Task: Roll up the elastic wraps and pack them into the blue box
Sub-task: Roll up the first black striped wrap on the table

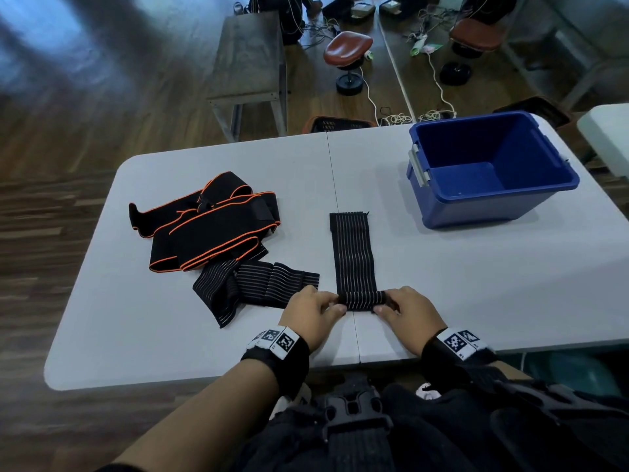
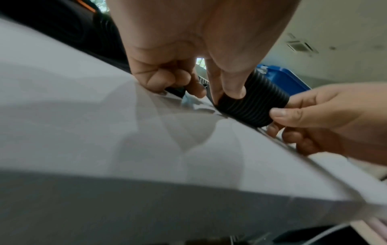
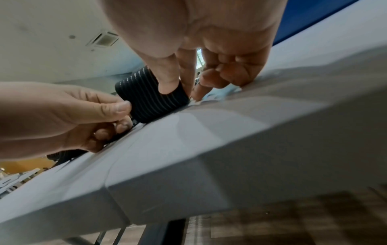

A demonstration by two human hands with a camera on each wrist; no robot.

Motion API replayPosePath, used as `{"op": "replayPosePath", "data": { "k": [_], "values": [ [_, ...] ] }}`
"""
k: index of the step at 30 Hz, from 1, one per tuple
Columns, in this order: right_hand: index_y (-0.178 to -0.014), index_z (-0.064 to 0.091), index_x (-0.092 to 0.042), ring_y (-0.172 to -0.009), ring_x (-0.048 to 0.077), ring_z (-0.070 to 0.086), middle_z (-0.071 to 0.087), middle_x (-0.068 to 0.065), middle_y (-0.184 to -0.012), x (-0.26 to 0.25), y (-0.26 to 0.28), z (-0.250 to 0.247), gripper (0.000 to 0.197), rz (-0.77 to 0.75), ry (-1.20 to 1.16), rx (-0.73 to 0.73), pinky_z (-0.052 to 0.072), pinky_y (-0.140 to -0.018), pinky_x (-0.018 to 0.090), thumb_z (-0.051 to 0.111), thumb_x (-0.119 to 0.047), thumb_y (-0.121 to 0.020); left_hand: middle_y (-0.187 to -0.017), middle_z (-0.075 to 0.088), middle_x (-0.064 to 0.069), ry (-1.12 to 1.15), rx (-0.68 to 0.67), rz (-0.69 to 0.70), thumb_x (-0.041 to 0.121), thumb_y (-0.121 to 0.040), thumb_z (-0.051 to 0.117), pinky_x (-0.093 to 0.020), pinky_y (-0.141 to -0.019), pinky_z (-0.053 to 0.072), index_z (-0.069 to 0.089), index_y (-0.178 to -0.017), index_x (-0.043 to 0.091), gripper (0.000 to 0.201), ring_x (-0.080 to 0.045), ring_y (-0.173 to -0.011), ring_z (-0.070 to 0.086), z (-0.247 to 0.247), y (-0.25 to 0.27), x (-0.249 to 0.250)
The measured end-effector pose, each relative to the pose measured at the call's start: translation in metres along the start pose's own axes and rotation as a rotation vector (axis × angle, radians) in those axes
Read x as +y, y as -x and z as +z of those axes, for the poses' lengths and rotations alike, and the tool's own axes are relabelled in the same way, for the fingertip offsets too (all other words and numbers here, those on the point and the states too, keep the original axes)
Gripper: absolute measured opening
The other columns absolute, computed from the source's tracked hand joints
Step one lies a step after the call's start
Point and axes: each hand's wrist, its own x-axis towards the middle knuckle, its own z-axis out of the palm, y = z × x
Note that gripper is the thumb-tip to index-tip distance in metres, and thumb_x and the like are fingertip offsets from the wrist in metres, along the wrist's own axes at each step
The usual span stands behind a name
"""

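A black striped elastic wrap (image 1: pixel 352 253) lies stretched away from me on the grey table (image 1: pixel 442 284), its near end wound into a small roll (image 1: pixel 363 300). My left hand (image 1: pixel 315 310) pinches the roll's left end and my right hand (image 1: pixel 405 310) pinches its right end. The left wrist view shows the roll (image 2: pixel 254 106) under my left thumb, with the right hand's fingers (image 2: pixel 293 114) on its far end. In the right wrist view the roll (image 3: pixel 150 99) sits between both thumbs. The blue box (image 1: pixel 490 168) stands open at the back right, nothing visible inside.
A second striped wrap (image 1: pixel 252 287) lies crumpled to the left of my hands. A pile of black wraps with orange edging (image 1: pixel 211 223) sits further left. Beyond the table stand a bench (image 1: pixel 248 63) and a stool (image 1: pixel 347 52) on the wooden floor.
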Motion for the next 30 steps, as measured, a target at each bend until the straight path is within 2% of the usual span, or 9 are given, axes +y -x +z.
{"op": "replayPosePath", "data": {
  "k": [3, 8, 13, 15, 17, 20, 23, 26, 30],
  "values": [
    [-0.081, 0.062, -0.022, -0.075, 0.014, 0.053, 0.054, -0.012, -0.074, -0.002, -0.001, -0.002, 0.020, 0.024, -0.048, 0.007, 0.035, -0.064, 0.026, 0.059, -0.034, -0.097, -0.086, 0.055, 0.000, 0.057, 0.007, -0.049, 0.046, -0.094, 0.062, -0.036, -0.084, 0.049, 0.077, -0.090, 0.019, 0.032, -0.020, -0.086, 0.059, -0.001, 0.001, 0.005],
    [-0.062, 0.058, -0.005, -0.061, 0.020, 0.053, 0.059, 0.007, -0.062, -0.001, -0.006, -0.002, 0.048, 0.089, -0.101, 0.014, 0.044, -0.063, 0.031, 0.059, -0.039, -0.096, -0.084, 0.065, -0.014, 0.076, -0.002, -0.119, 0.044, -0.097, 0.058, -0.036, -0.081, 0.053, 0.072, -0.078, 0.001, 0.049, -0.021, -0.080, 0.064, -0.003, 0.000, 0.014],
    [-0.057, 0.046, -0.013, -0.052, 0.020, 0.043, 0.044, 0.006, -0.055, -0.008, -0.010, -0.007, 0.050, 0.126, -0.042, -0.011, 0.037, -0.054, 0.031, 0.062, -0.043, -0.093, -0.045, 0.043, 0.006, 0.032, -0.040, -0.202, 0.043, -0.094, 0.063, -0.026, -0.052, 0.040, 0.042, -0.044, 0.017, 0.060, -0.012, -0.046, 0.045, -0.002, -0.004, 0.017],
    [-0.068, 0.053, -0.010, -0.063, 0.020, 0.056, 0.057, 0.002, -0.064, -0.009, -0.009, -0.006, 0.042, 0.117, -0.008, 0.006, 0.045, -0.063, 0.032, 0.062, -0.043, -0.093, -0.060, 0.050, 0.008, 0.000, -0.010, -0.172, 0.045, -0.092, 0.065, -0.025, -0.059, 0.041, 0.051, -0.055, 0.022, 0.045, -0.011, -0.059, 0.051, -0.001, -0.003, 0.017],
    [-0.092, 0.054, -0.015, -0.074, 0.019, 0.061, 0.064, 0.000, -0.076, -0.010, -0.006, -0.005, 0.027, 0.079, -0.014, 0.045, 0.049, -0.069, 0.035, 0.062, -0.040, -0.093, -0.086, 0.055, 0.008, -0.014, 0.063, -0.104, 0.045, -0.088, 0.068, -0.029, -0.073, 0.046, 0.057, -0.084, 0.027, 0.022, -0.013, -0.081, 0.056, -0.001, 0.000, 0.016],
    [-0.115, 0.046, -0.020, -0.071, 0.018, 0.060, 0.061, -0.003, -0.074, -0.011, -0.004, -0.003, 0.026, -0.068, 0.071, 0.056, 0.050, -0.068, 0.036, 0.058, -0.032, -0.096, -0.105, 0.052, 0.006, -0.077, 0.092, 0.019, 0.043, -0.088, 0.069, -0.031, -0.086, 0.048, 0.054, -0.113, 0.030, 0.031, -0.016, -0.098, 0.054, 0.001, -0.001, 0.012],
    [-0.129, 0.051, -0.020, -0.091, 0.019, 0.062, 0.065, -0.001, -0.097, -0.011, -0.006, 0.001, 0.034, -0.096, 0.153, 0.041, 0.048, -0.078, 0.032, 0.053, -0.036, -0.099, -0.114, 0.053, 0.003, -0.203, 0.082, 0.084, 0.046, -0.094, 0.061, -0.034, -0.094, 0.048, 0.058, -0.126, 0.027, 0.037, -0.019, -0.109, 0.052, 0.001, -0.001, 0.013],
    [-0.137, 0.049, -0.022, -0.109, 0.018, 0.060, 0.061, -0.002, -0.119, -0.004, -0.006, 0.002, 0.057, -0.106, 0.121, -0.026, 0.048, -0.092, 0.032, 0.064, -0.048, -0.088, -0.120, 0.053, 0.002, -0.291, 0.029, 0.126, 0.057, -0.089, 0.064, -0.036, -0.099, 0.047, 0.055, -0.134, 0.024, 0.057, -0.020, -0.115, 0.051, -0.002, 0.000, 0.011],
    [-0.142, 0.044, -0.027, -0.110, 0.017, 0.058, 0.056, -0.003, -0.117, 0.007, -0.006, 0.001, 0.062, -0.123, 0.135, -0.086, 0.047, -0.097, 0.033, 0.071, -0.026, -0.086, -0.123, 0.052, 0.001, -0.371, -0.048, 0.127, 0.056, -0.076, 0.077, -0.039, -0.100, 0.048, 0.043, -0.140, 0.026, 0.078, -0.021, -0.116, 0.049, -0.003, 0.001, 0.010]
  ]
}}
